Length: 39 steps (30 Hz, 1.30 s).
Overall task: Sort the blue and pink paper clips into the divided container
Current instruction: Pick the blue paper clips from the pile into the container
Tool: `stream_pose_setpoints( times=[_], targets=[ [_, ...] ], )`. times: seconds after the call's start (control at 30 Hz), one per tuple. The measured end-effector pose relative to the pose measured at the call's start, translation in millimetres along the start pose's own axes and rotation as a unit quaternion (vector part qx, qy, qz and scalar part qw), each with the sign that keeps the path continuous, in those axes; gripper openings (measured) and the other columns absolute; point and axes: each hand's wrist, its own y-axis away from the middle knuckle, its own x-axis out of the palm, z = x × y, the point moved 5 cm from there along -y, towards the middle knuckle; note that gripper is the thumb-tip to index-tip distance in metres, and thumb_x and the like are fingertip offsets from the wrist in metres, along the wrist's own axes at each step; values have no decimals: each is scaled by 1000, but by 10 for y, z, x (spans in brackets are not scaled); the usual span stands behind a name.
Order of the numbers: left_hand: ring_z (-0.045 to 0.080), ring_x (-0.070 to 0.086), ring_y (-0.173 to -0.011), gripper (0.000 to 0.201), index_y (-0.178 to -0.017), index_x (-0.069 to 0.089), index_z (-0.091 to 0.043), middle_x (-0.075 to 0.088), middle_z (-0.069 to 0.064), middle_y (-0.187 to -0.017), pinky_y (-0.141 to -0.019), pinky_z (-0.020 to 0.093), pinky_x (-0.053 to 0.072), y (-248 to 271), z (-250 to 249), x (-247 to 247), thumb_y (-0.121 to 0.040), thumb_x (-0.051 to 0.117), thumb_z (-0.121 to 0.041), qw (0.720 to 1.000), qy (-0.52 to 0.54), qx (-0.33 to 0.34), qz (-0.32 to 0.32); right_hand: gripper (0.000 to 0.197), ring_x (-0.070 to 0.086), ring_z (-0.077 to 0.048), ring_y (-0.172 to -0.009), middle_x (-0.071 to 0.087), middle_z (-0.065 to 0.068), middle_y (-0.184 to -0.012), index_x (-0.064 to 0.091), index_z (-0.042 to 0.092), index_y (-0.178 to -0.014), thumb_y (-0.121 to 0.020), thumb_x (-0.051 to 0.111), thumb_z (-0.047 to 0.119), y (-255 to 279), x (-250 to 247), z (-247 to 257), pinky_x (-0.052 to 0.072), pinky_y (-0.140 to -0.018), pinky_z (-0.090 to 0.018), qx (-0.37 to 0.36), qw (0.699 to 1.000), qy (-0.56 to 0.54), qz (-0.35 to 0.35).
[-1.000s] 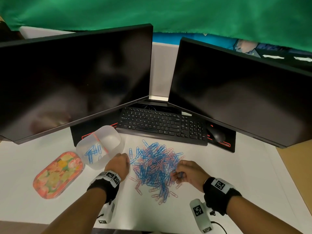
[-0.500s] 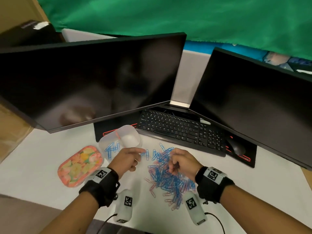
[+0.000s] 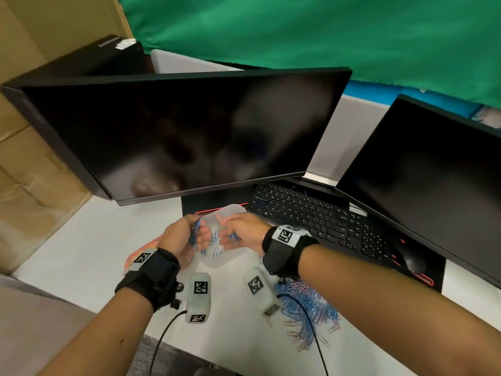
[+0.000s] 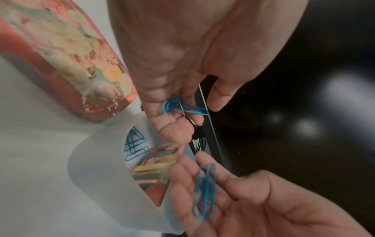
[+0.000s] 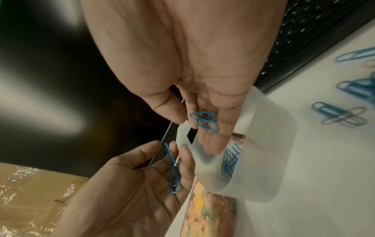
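Above the divided container [image 3: 234,210], left of the keyboard [image 3: 311,213] toward the worktop's far edge, the left hand [image 3: 180,239] and right hand [image 3: 244,233] are loosely cupped, thumbs apart. Each cradles blue paper clips [image 5: 173,170] lying lengthwise along its fingers.

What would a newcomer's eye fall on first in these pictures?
Two cupped hands meet above the translucent divided container beside the keyboard, the left hand and right hand each carrying blue paper clips. A heap of blue and pink clips lies on the white desk by the right forearm.
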Motion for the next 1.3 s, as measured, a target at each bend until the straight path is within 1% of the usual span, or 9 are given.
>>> stream_pose_setpoints(
  times=[0.13,0.33,0.43,0.53,0.67,0.9,1.03,1.13,1.3],
  targets=[
    [22,57,-71,21,-93,60,-7,59,12,-77,-63,29,56,-28,-53,-38,-96,48,-25,1000,-13,1,-16,18,47,-25,-68,46,-14,-77,56,13,-70,-57,45,5,-38,47,107,40,-67,-39,-8,1000,19,0],
    [19,48,-68,21,-108,56,-5,54,14,-87,-63,29,44,-116,-45,27,-95,51,-21,998,-56,-23,-2,23,55,-16,-89,59,-2,-88,65,20,-90,-88,49,4,80,-320,17,50,-92,-36,-42,996,32,-68],
    [25,56,-91,26,-115,58,-9,58,11,-106,-75,33,48,-147,-42,85,-94,51,-22,992,-123,2,-17,28,62,-17,-102,64,-7,-111,62,16,-117,-91,53,9,227,-673,-218,53,-92,-31,-30,994,41,-95],
    [21,56,-89,19,-108,59,-10,59,7,-103,-85,35,44,-100,-76,223,-95,48,-16,982,-181,54,-16,26,63,-20,-105,65,-8,-112,63,21,-113,-91,54,11,456,-1046,-526,53,-94,-34,-7,991,39,-128],
    [18,61,-89,17,-105,67,-15,65,6,-102,-64,25,52,-14,-57,445,-92,57,-16,967,-225,117,28,17,65,-19,-89,69,-8,-100,65,17,-104,-93,53,10,728,-1424,-988,54,-85,-32,24,983,49,-176],
    [-4,58,-62,23,-76,66,-29,68,-10,-75,-64,14,46,186,469,1108,-82,63,-7,812,-487,242,212,20,60,-9,-73,64,6,-82,64,27,-82,-91,53,12,1044,-1612,-1653,46,-66,-18,21,948,233,-218],
    [-4,55,-64,15,-84,67,-22,63,-12,-77,-62,12,45,254,943,1259,-80,60,-9,712,-600,239,275,17,61,-13,-77,64,5,-83,62,23,-82,-89,51,13,1188,-1439,-1828,48,-69,-19,-11,934,309,-179],
    [11,61,-75,11,-84,64,-22,65,-7,-82,-73,26,52,227,1219,1265,-80,58,-13,656,-664,224,279,5,59,-15,-77,60,8,-83,61,25,-85,-86,57,27,1205,-1301,-1971,47,-70,-25,-15,912,382,-148],
    [19,59,-79,16,-90,62,-19,67,1,-91,-71,27,48,193,1437,1212,-83,62,-34,596,-737,227,224,26,53,-18,-68,61,0,-78,58,17,-80,-82,62,43,1147,-1171,-2111,41,-61,-27,16,895,398,-200]
  ],
)
